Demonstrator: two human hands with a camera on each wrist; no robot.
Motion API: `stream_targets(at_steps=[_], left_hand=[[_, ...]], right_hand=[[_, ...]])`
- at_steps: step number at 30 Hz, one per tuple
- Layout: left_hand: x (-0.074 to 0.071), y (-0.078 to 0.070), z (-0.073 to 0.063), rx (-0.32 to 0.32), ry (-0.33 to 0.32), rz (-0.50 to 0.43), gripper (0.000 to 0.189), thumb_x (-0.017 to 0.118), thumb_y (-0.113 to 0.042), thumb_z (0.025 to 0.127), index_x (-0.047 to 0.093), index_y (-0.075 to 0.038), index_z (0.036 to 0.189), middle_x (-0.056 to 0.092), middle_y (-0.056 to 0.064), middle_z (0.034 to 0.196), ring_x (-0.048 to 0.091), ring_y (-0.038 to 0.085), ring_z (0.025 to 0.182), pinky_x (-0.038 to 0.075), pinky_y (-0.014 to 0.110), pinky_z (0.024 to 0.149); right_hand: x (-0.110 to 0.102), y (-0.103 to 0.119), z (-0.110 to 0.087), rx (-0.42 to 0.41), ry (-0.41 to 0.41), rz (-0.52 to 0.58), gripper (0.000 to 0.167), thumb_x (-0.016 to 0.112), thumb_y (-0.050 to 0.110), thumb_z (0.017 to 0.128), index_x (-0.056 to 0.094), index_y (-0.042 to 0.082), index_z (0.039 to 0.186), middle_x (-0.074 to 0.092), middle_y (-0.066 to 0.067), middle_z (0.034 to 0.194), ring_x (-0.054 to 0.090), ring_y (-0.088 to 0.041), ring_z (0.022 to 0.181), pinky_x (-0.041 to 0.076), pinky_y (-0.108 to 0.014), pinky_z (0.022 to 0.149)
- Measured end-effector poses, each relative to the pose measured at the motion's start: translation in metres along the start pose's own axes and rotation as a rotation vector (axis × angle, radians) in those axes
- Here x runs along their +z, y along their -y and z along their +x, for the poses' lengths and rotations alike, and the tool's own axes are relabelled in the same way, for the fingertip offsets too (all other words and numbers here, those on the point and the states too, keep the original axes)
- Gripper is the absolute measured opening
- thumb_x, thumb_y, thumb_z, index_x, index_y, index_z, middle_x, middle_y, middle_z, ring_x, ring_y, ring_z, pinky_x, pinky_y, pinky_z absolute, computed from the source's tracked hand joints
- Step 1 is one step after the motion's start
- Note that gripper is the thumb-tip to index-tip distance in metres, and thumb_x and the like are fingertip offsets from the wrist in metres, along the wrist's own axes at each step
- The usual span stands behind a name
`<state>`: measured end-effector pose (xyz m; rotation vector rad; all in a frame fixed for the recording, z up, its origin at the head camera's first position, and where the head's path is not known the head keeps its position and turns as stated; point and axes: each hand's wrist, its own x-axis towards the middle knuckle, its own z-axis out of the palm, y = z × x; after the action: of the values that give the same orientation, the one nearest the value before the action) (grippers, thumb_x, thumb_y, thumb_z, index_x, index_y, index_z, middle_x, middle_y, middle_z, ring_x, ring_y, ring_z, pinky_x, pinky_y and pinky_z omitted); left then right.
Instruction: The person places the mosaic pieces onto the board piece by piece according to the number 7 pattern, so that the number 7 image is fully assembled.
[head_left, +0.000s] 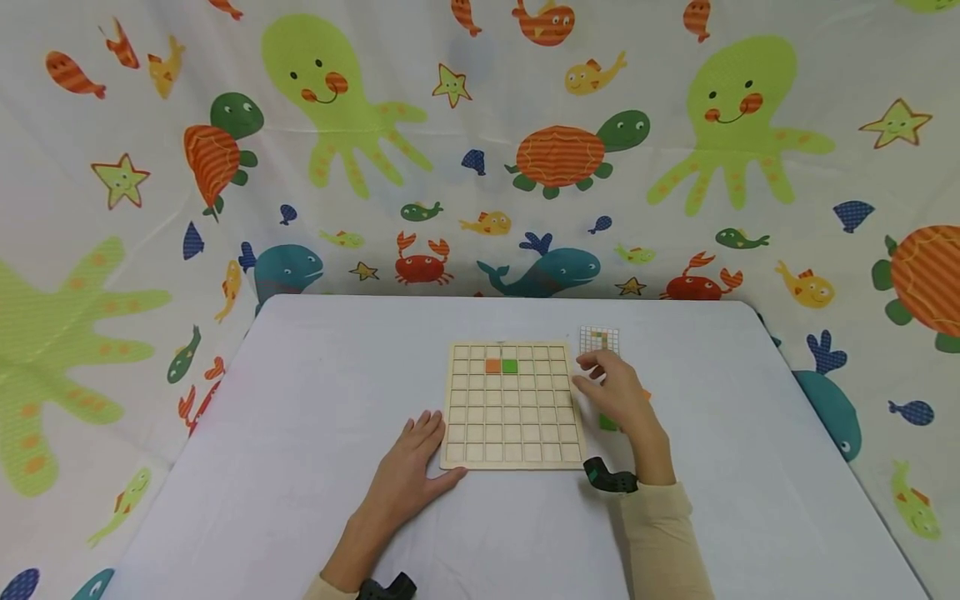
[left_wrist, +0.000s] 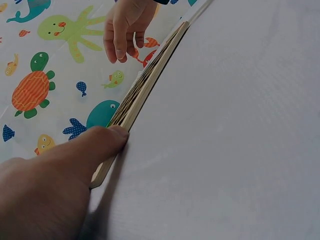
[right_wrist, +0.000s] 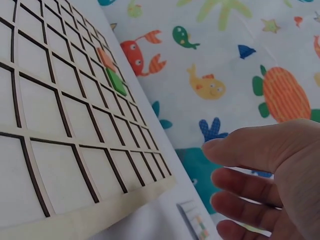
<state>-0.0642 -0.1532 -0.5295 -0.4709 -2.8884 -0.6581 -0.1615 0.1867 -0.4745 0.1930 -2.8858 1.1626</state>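
Note:
A square wooden grid board [head_left: 512, 468] lies on the white table, divided into small square cells. An orange tile [head_left: 492, 366] and a green tile [head_left: 510, 367] sit side by side in its second row from the far edge. My left hand [head_left: 408, 467] rests at the board's near left corner, fingers along the left side. In the left wrist view its thumb [left_wrist: 107, 140] touches the board's edge. Just right of the board, my right hand [head_left: 617, 392] hovers with loosely bent fingers, nothing visible between them, as the right wrist view also shows.
A small printed grid card [head_left: 599, 337] lies beyond my right hand. Partly hidden under that hand are a green piece [head_left: 608, 422] and an orange piece [head_left: 648, 394]. A sea-animal cloth [head_left: 480, 192] hangs behind the table.

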Motion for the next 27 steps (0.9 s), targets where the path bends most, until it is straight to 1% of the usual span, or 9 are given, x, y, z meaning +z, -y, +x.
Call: stream_targets(at_steps=[3,8,14,22,27], left_hand=[[0.001,0.0,0.0,0.005,-0.002,0.007,0.085,0.077,-0.054,0.081,0.053,-0.001,0.143,0.051,0.013,0.151,0.044,0.027,0.145,0.034,0.046,0.123],[0.002,0.002,0.0,0.029,-0.023,0.018,0.083,0.079,-0.052,0.08,0.056,0.001,0.141,0.053,0.013,0.149,0.046,0.029,0.143,0.036,0.047,0.122],[0.003,0.003,-0.001,0.035,-0.026,0.003,0.081,0.078,-0.05,0.081,0.056,0.001,0.14,0.053,0.014,0.149,0.046,0.029,0.144,0.034,0.046,0.123],[0.004,0.004,0.0,0.045,-0.047,0.018,0.083,0.08,-0.05,0.079,0.057,0.002,0.139,0.055,0.014,0.148,0.048,0.03,0.142,0.037,0.047,0.12],[0.002,0.003,0.0,0.035,-0.032,-0.003,0.083,0.079,-0.051,0.08,0.056,0.0,0.141,0.053,0.013,0.149,0.046,0.028,0.144,0.034,0.045,0.122]], right_hand=[[-0.001,-0.003,0.0,0.02,0.002,-0.007,0.035,0.069,0.02,0.094,0.063,0.003,0.124,0.066,-0.015,0.118,0.06,-0.029,0.103,0.056,-0.044,0.086],[-0.005,-0.009,-0.002,0.051,0.006,-0.019,0.036,0.069,0.021,0.094,0.063,0.004,0.125,0.065,-0.015,0.12,0.061,-0.03,0.104,0.057,-0.045,0.088],[-0.012,-0.015,-0.004,0.074,0.021,-0.022,0.035,0.069,0.021,0.094,0.063,0.002,0.123,0.066,-0.017,0.119,0.061,-0.031,0.106,0.057,-0.048,0.091],[-0.019,-0.022,-0.003,0.152,0.068,-0.029,0.037,0.068,0.023,0.094,0.063,0.003,0.125,0.064,-0.017,0.121,0.06,-0.032,0.11,0.056,-0.048,0.094],[-0.022,-0.027,-0.002,0.19,0.112,-0.039,0.036,0.068,0.022,0.094,0.063,0.003,0.125,0.064,-0.016,0.122,0.06,-0.032,0.111,0.056,-0.048,0.094]])
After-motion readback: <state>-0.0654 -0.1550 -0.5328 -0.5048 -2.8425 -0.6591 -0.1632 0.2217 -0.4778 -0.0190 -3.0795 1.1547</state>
